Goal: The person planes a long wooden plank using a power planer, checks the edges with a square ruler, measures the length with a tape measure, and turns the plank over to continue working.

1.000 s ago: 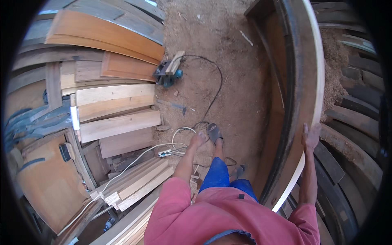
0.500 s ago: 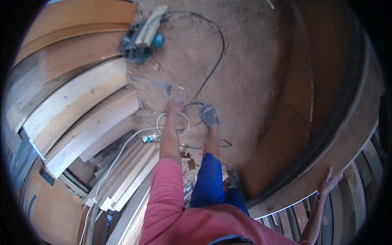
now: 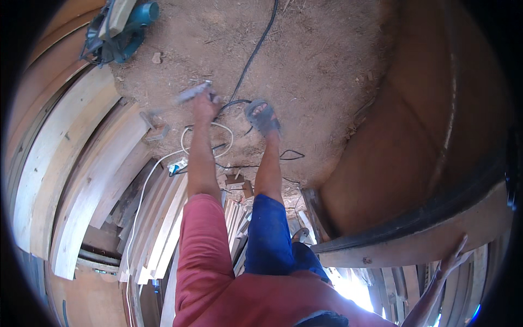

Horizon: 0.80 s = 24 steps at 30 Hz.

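Bent low, my left hand (image 3: 205, 107) is down near the dusty floor, its fingers closed around a try square (image 3: 193, 93) that is blurred by motion. Beside that hand, a coil of white cable (image 3: 231, 143) lies by my sandalled foot (image 3: 262, 115). Out to the right, my right hand (image 3: 453, 261) has its fingers stretched and spread. It lies against the pale edge (image 3: 403, 252) of a large brown wooden panel (image 3: 381, 180) and grips nothing.
A teal power tool (image 3: 126, 32) with wood on it sits at the upper left. A black cord (image 3: 256, 52) crosses the floor. Stacked boards (image 3: 57, 147) line the left side, and more timber (image 3: 389, 283) stands behind the panel. A socket strip (image 3: 177, 166) lies near the white cable.
My left hand has reached the floor and picked up the try square that lay there. The view has shifted, and my right hand remains at the panel with its fingers spread.
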Tool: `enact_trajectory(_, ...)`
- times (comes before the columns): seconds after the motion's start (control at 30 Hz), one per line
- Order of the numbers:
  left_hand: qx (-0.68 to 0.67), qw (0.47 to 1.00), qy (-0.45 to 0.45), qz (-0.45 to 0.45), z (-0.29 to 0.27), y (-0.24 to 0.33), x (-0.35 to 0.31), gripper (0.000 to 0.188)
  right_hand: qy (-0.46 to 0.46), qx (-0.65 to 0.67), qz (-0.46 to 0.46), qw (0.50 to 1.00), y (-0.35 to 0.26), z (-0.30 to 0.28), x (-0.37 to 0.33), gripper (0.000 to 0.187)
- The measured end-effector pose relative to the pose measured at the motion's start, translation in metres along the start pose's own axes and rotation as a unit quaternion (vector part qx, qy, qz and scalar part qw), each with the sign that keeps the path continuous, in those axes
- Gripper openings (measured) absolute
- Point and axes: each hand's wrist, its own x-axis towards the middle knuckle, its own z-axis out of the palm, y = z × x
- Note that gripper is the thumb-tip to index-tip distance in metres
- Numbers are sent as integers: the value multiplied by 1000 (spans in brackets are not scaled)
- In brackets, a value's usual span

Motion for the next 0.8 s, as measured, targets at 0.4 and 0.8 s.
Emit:
enact_trajectory(0.4, -151, 979, -124, 51, 10, 138, -222, 53, 20, 4, -130, 991, 3, 20, 0, 71)
enact_trajectory(0.8, -119, 987, 71, 80, -85, 91, -427, 50, -130, 180, -106, 969, 73, 4, -76, 81)
